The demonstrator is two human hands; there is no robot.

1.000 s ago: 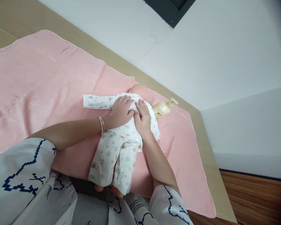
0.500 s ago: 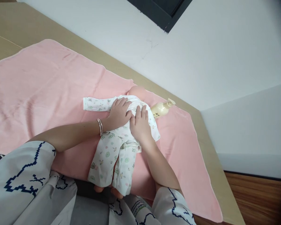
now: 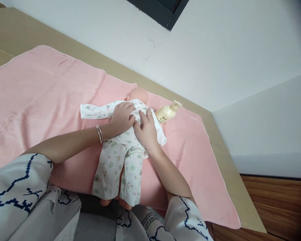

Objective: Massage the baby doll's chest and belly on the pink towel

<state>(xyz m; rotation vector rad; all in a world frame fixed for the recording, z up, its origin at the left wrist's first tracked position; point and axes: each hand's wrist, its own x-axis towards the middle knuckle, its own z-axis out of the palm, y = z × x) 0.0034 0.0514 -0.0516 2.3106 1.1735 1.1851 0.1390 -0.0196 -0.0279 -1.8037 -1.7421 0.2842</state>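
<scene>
A baby doll in white printed clothes lies on a pink blanket, its head away from me and its feet toward me. No face shows on the doll, only its smooth head. My left hand rests on the upper left of the printed top, fingers stretched. On the right side of the top lies my right hand, its fingers somewhat spread. Printed trousers cover the doll's legs, with the feet poking out below. One sleeve stretches out flat to the left.
A cream pump bottle lies on its side right of the doll. Under the blanket is a tan table, set along a white wall. A dark frame is on the wall. Brown wood shows at lower right.
The view has shifted, so the scene sits slightly further left. My right hand's fingers are more spread and lifted in part; both hands remain on the doll's top.
</scene>
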